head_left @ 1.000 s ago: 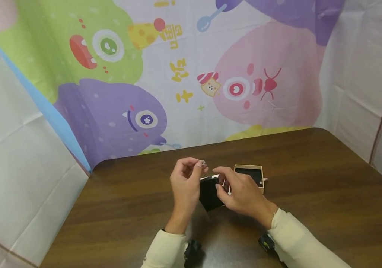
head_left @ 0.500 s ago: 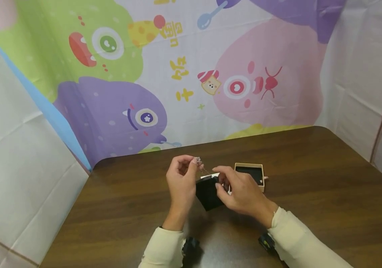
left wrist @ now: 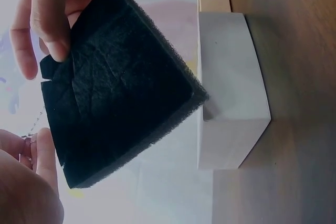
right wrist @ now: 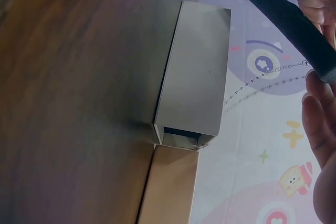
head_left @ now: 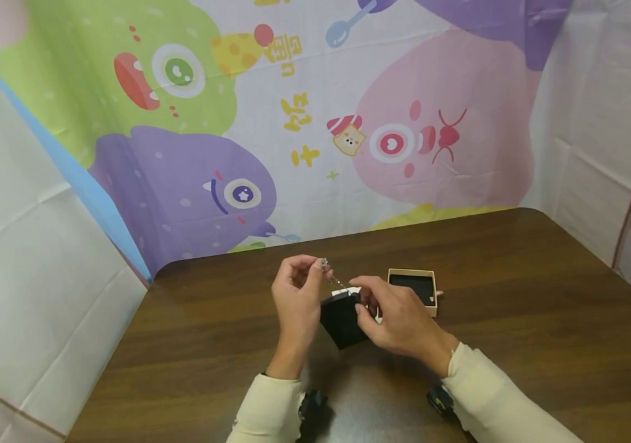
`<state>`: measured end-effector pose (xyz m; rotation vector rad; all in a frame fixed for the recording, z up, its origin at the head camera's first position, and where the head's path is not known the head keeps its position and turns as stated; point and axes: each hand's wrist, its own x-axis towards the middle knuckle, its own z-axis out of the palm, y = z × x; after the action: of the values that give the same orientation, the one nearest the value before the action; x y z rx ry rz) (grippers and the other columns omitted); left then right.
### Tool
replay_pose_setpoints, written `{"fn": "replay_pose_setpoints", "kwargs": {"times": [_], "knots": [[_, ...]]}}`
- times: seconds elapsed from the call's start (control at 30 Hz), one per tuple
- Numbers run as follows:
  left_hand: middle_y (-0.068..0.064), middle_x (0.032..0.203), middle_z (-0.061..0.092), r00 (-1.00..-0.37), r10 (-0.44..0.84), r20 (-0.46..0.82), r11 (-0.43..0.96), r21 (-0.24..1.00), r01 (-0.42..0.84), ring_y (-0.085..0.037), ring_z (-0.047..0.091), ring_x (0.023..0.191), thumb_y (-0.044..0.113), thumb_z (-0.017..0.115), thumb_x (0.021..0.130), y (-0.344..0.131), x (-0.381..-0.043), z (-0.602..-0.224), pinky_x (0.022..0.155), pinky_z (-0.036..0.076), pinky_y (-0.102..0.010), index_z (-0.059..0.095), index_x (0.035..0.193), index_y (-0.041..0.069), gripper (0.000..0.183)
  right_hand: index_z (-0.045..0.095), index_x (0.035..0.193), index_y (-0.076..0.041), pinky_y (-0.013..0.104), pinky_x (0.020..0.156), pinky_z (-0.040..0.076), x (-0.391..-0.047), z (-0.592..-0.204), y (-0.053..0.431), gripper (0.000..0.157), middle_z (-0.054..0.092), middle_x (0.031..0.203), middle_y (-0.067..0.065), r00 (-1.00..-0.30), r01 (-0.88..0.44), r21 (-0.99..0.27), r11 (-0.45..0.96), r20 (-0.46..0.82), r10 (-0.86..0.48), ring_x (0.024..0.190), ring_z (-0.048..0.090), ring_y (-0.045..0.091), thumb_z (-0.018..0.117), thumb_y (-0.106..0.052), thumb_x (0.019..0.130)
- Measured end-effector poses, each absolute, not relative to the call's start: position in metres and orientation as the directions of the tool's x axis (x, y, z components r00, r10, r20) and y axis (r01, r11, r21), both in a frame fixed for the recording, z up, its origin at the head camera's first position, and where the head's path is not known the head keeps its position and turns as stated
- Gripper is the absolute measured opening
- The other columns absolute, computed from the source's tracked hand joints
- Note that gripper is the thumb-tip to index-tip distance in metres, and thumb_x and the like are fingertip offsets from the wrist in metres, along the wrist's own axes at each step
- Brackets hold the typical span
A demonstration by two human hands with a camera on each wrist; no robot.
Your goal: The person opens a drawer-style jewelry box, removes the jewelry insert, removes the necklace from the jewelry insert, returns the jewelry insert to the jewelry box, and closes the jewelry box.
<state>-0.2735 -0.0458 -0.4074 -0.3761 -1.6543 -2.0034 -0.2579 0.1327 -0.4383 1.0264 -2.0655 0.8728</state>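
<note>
My left hand pinches a small sparkling silver piece between thumb and fingertips. From it a fine chain runs down to the top edge of a black foam pad. The pad is held up on its edge, its corner pinched by my right hand. Small slits show along the pad's edge in the left wrist view, near the right thumb. In the right wrist view two strands of the chain hang below the pad; their lower end passes behind the white box sleeve.
Just beyond the pad, the white box sleeve stands on the brown wooden table. A kraft box drawer with a black lining and a small pull tab sits to its right. A cartoon cloth hangs behind the table.
My left hand has moved a little left and up with the silver piece, and more of the chain shows. The pad has shifted slightly left. The right hand has hardly moved.
</note>
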Motion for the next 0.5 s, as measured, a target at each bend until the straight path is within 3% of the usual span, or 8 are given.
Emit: {"fn": "replay_pose_setpoints", "kwargs": {"times": [0.5], "knots": [[-0.023, 0.092, 0.066, -0.833, -0.216, 0.51, -0.139, 0.828, 0.543, -0.021, 0.069, 0.077, 0.002, 0.067, 0.095, -0.05, -0.2749, -0.407, 0.074, 0.059, -0.034, 0.059, 0.1, -0.009, 0.015, 0.057, 0.122, -0.001, 0.022, 0.055, 0.049, -0.2566, -0.4359, 0.1342, 0.039, 0.058, 0.082, -0.002, -0.465, -0.843, -0.272, 0.465, 0.802, -0.375, 0.063, 0.055, 0.006, 0.065, -0.002, 0.084]]}}
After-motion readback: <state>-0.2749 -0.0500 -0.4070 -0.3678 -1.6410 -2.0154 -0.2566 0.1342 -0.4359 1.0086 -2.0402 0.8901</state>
